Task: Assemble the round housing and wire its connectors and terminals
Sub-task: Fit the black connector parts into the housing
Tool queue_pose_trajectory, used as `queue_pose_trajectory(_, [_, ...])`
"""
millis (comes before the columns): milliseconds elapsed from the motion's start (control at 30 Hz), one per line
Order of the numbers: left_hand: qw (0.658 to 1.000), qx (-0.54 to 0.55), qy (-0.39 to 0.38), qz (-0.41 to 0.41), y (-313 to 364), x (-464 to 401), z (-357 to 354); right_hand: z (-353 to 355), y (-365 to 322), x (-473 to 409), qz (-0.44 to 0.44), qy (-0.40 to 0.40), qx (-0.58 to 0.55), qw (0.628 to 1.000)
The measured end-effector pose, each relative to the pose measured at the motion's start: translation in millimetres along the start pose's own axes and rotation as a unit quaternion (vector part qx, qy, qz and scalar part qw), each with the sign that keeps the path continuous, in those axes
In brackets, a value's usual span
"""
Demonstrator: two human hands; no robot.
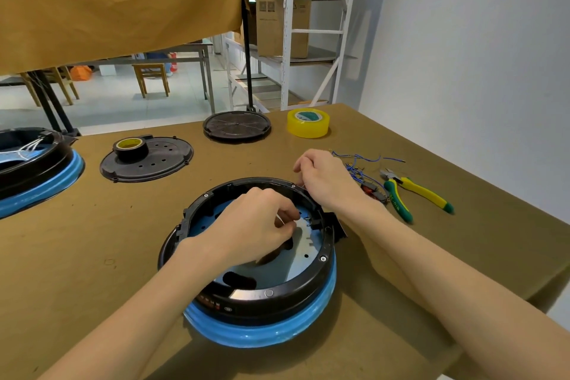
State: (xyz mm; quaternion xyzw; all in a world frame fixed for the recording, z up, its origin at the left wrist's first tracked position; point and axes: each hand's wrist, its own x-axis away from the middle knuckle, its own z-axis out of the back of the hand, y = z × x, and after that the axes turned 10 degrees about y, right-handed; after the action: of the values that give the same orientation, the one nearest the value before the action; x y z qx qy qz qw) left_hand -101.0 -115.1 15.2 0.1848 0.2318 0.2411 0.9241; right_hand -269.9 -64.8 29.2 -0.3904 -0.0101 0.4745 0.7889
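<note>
Brown-covered bench [92, 256] carries everything, largest first: housing [268, 296], open side up at centre, so its terminals face the worker. Two covers [160, 163] lie well behind, presumably for closing later. Pliers [416, 194] and loose wires [357, 163] sit near the right side, in reach. Left hand [256, 225] is inside the ring, fingertips pinched by the terminals; contents unclear. Right hand [324, 176] curls at the rim, seemingly pinching a thin wire.
</note>
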Motion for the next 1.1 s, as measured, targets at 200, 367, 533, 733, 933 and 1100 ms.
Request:
queue_pose_trajectory(200, [1.000,0.018,-0.019,0.006,-8.1,7.8,2.6,-13.2,-7.3,12.4,0.013,-0.042,0.121,0.992])
queue_pose_trajectory(367, [0.999,-0.010,-0.027,-0.018,-8.4,17.2,6.9,-8.8,-12.5,13.1,0.010,-0.094,0.116,0.989])
queue_pose_trajectory(533, [0.998,-0.036,-0.021,-0.036,-10.9,24.6,15.3,-9.8,-8.3,12.5,0.027,-0.091,0.127,0.987])
queue_pose_trajectory(733, [0.986,-0.129,0.103,0.006,-30.7,24.2,26.5,-15.2,-11.5,-4.5,0.093,-0.100,0.147,0.980])
queue_pose_trajectory(933, [0.990,-0.087,0.101,0.044,-38.3,26.1,28.9,20.3,35.3,-8.8,-0.004,0.090,0.147,0.985])
queue_pose_trajectory(1100, [0.984,-0.151,0.086,0.043,-34.7,25.3,17.6,28.1,68.6,-2.1,-0.068,-0.019,0.308,0.949])
